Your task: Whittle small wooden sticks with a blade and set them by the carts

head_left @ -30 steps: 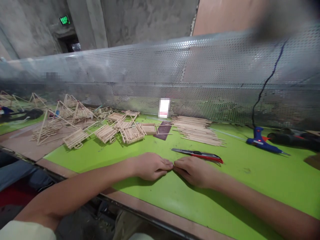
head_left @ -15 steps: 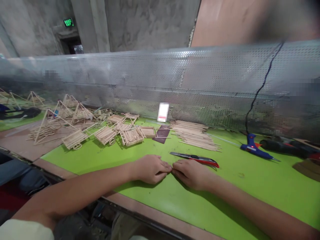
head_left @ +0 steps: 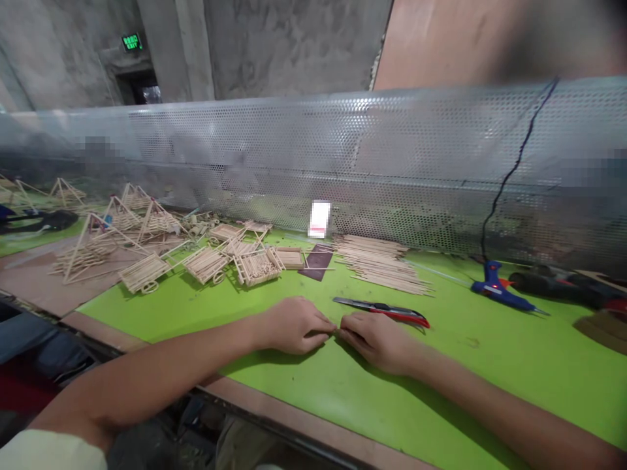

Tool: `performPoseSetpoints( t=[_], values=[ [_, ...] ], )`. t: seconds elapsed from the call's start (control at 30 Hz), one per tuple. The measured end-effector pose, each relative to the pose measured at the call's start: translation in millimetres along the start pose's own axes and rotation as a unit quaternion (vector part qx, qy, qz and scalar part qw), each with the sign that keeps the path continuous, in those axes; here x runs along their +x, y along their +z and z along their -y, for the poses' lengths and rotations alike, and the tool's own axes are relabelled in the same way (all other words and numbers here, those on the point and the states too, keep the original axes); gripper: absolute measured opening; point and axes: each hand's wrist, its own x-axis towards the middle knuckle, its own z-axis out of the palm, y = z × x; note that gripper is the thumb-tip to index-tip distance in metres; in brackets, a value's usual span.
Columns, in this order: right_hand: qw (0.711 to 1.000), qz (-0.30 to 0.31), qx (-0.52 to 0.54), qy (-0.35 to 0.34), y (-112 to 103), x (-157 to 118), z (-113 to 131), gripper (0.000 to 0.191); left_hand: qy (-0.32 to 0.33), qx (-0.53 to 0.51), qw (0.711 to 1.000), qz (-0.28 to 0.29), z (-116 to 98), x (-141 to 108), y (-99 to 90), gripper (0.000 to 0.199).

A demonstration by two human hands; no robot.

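Observation:
My left hand (head_left: 296, 326) and my right hand (head_left: 375, 341) rest low on the green tabletop (head_left: 313, 385), their fingertips almost meeting. Fingers and thumb are pinched together on each; whatever lies between them is too small or hidden to make out. Just beyond my right hand lies a utility knife (head_left: 386, 311) with a red and black handle, its blade out and pointing left. Farther back is a spread of thin wooden sticks (head_left: 382, 261), with a dark brown sheet (head_left: 317, 261) to its left.
Several small wooden carts (head_left: 206, 262) stand left of centre, one filled with short stick pieces (head_left: 259, 266). Stick pyramid frames (head_left: 157, 219) sit farther left. At right, a blue glue gun (head_left: 504, 290) lies with its black cord (head_left: 514, 160) running up. A perforated metal screen (head_left: 274, 163) borders the back.
My left hand has shifted slightly up, its fingers drawn closer together. A small gap has appeared between the fingertips of the two hands. The right hand has barely moved.

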Motion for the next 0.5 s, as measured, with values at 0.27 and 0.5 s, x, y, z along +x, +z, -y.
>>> performPoseSetpoints(
  t=[0.27,0.5],
  values=[
    [0.998,-0.065,0.002,-0.025,2.0,-2.1,6.4,0.035,-0.011,0.047,0.998,-0.036,-3.8,2.8,-4.1,0.025],
    [0.986,-0.157,0.007,-0.052,1.6,-5.3,8.8,0.029,-0.008,0.037,0.993,-0.113,-3.8,-0.1,-9.6,0.026]
  ],
)
